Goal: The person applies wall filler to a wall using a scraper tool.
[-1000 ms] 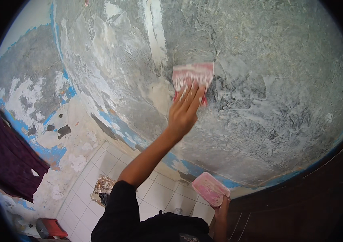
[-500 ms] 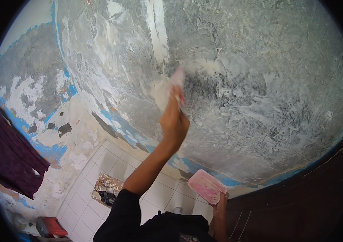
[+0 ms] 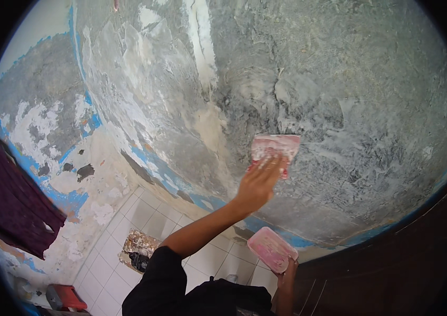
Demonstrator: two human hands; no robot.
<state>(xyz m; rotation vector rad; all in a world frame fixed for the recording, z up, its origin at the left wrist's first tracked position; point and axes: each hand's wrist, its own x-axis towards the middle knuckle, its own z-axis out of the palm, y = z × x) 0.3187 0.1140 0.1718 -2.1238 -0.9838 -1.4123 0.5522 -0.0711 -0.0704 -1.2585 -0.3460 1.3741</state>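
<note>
Patchy gray wall [image 3: 370, 79] rises above white floor tiles [image 3: 205, 259]. Left hand [image 3: 257, 188] grips a pink putty spreader [image 3: 277, 144] against the wall; right hand [image 3: 288, 272] grips a paste-smeared pink tray [image 3: 258, 236].

Under the fingers [image 3: 272, 164], the scraper [image 3: 287, 141] is smooth, plastic-looking, smeared with white paste. Around them, the wall [image 3: 334, 163] is rough, matt plaster. Below them, the tray [image 3: 268, 244] is streaked plastic, the floor [image 3: 208, 259] smooth tile. Well left, the dim cloth [image 3: 15, 195] seems matt.
</note>
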